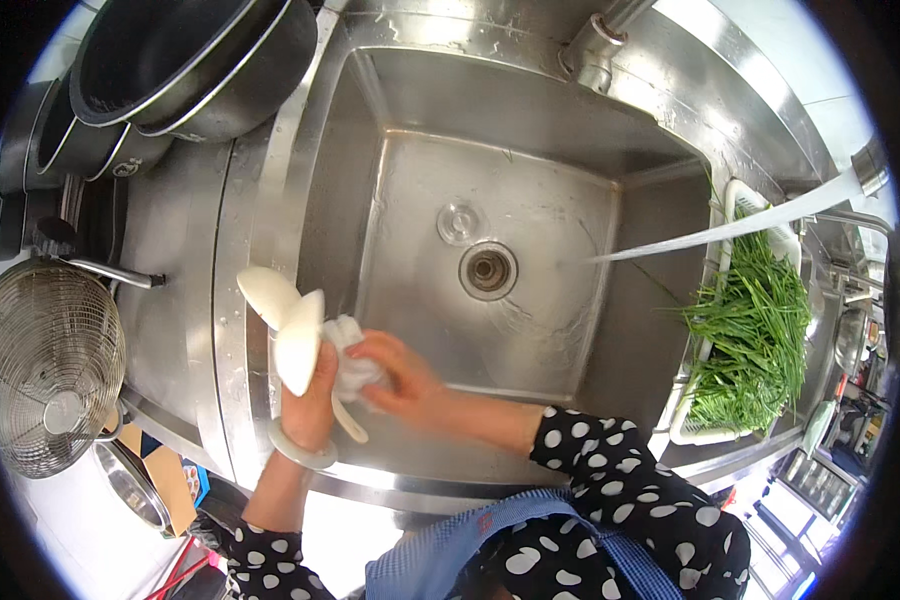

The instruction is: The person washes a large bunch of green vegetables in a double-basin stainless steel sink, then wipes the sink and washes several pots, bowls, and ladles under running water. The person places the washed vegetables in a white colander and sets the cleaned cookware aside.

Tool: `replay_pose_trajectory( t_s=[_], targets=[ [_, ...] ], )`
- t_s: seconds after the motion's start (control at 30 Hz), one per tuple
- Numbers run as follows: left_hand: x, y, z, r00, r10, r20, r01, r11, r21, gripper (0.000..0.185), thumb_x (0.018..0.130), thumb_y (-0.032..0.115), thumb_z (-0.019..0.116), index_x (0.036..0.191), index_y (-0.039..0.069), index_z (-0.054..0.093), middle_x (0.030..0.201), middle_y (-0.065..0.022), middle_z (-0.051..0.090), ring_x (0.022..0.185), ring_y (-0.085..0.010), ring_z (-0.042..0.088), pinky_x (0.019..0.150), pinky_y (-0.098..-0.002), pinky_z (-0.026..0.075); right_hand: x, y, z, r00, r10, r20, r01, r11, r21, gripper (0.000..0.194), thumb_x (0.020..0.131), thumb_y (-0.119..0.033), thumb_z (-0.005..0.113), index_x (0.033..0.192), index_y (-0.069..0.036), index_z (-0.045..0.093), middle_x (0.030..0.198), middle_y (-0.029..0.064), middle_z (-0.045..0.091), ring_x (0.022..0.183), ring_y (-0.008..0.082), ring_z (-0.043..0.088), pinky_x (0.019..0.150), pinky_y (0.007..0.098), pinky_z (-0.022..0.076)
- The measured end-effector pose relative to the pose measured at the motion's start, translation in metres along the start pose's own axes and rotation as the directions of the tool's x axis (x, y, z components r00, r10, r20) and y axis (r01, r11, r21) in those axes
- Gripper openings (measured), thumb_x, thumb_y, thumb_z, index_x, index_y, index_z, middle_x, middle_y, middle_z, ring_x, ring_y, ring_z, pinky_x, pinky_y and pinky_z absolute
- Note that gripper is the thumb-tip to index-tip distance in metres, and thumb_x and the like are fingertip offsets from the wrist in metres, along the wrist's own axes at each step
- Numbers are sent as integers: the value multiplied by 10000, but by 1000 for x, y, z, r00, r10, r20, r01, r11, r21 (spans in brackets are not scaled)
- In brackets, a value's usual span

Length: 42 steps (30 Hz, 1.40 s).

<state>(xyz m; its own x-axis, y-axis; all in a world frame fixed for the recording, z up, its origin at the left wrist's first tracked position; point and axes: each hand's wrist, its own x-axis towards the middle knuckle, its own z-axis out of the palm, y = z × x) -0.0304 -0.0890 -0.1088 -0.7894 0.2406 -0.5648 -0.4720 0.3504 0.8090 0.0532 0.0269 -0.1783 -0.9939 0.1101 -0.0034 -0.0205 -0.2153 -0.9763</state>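
Note:
Over the left rim of the stainless steel sink, my left hand grips white soup spoons. Two spoon bowls stick out above the hand, and one spoon handle shows below it. The other handle is hidden. My right hand is closed around a wadded white cloth or scrubber, held up against the spoons beside my left hand. This hand and the wad are blurred. A drain sits in the sink floor, with a round clear or metal piece beside it.
Water streams from a faucet at the right into the sink. A white plastic basket of cut green leaves stands on the right rim. Black pots and a wire strainer lie at the left.

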Motion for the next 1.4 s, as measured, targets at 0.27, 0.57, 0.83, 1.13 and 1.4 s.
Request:
replay_pose_trajectory(
  t_s=[0.27, 0.57, 0.83, 1.13, 1.4],
  targets=[
    [8, 21, -41, 884, 400, 241, -465, 808, 363, 349, 900, 284, 439, 1127, 24, 492, 1089, -112, 548, 1072, -220, 479, 920, -356, 357, -93, 52, -106, 951, 198, 237, -89, 910, -405, 419, 686, -35, 573, 1090, -130, 511, 1064, 102, 522, 951, 276, 523, 785, 345, 430],
    [57, 10, -104, 673, 657, 340, -691, 394, 606, 559, 858, 405, 408, 1220, -22, 408, 1287, -181, 385, 1219, -290, 335, 1018, -356, 216, -158, 150, -151, 731, 469, 496, 361, 350, -864, 382, 827, -136, 439, 1178, -284, 462, 1192, 91, 457, 997, 283, 490, 882, 426, 354],
    [66, -2, -112, 676, 676, 293, -487, 112, 866, 455, 854, 301, 403, 1149, -39, 468, 1215, -205, 448, 1166, -373, 355, 991, -418, 232, -37, 129, -180, 948, 124, -293, -318, 357, -878, 354, 752, -74, 555, 1094, -159, 525, 978, 149, 516, 851, 280, 538, 714, 383, 442],
    [68, 4, -104, 625, 724, 291, -520, 107, 848, 365, 803, 177, 446, 1090, -37, 517, 1172, -213, 471, 1139, -388, 367, 975, -418, 265, -99, -13, -75, 604, 591, 534, -254, 778, -574, 352, 823, -224, 529, 1168, -177, 480, 1059, 177, 502, 910, 305, 522, 805, 403, 426],
    [65, 5, -100, 636, 729, 255, -531, 173, 829, 348, 776, 100, 458, 1091, -33, 523, 1160, -207, 484, 1147, -371, 364, 986, -404, 251, -161, 49, -112, 564, 692, 450, -180, 635, -751, 424, 821, -132, 499, 1230, -215, 426, 1123, 175, 459, 920, 311, 468, 834, 424, 358]
  ],
)
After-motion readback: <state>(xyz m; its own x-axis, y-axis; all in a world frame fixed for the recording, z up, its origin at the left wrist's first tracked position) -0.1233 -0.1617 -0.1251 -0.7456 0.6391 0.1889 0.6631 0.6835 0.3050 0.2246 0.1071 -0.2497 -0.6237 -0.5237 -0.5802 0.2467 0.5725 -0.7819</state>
